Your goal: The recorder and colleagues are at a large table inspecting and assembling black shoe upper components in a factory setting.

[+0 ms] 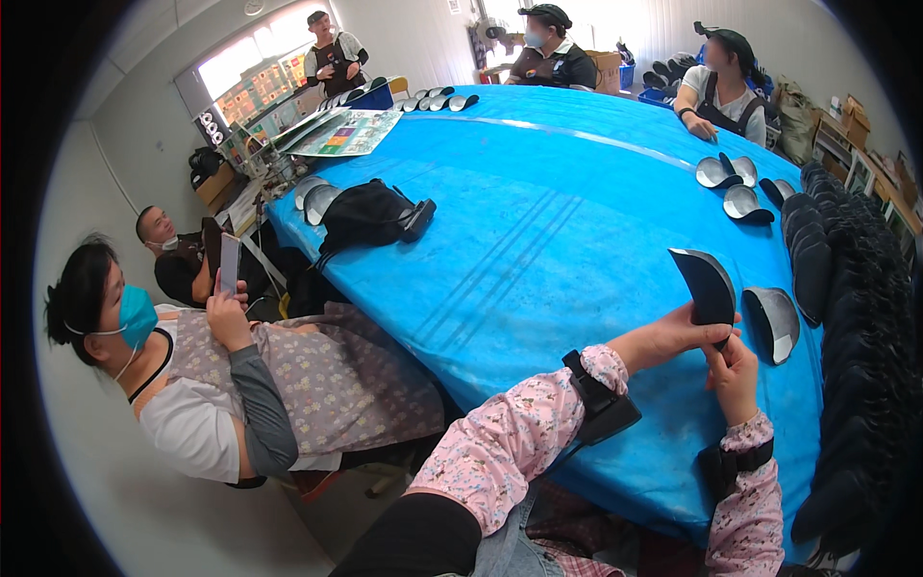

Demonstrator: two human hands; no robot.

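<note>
Over the right front of the blue-covered table [538, 250], my left hand [668, 338] grips a curved black piece [710, 288] shaped like a cap brim, held upright with its dark face showing. My right hand [735, 377] is closed at the lower end of the same piece, its fingers pinched just under my left thumb. Just right of my hands lies a similar brim-shaped piece [772, 325] with its shiny grey inner side turned up. Both my forearms wear pink flowered sleeves with black straps.
A long row of nested black pieces [846, 385] lines the right edge. Several brim-shaped pieces [745, 202] lie farther back. A black bag [370, 219] rests at the left near printed sheets [346, 133]. A masked person [240, 385] holding a phone [229, 262] sits left; others are around the table.
</note>
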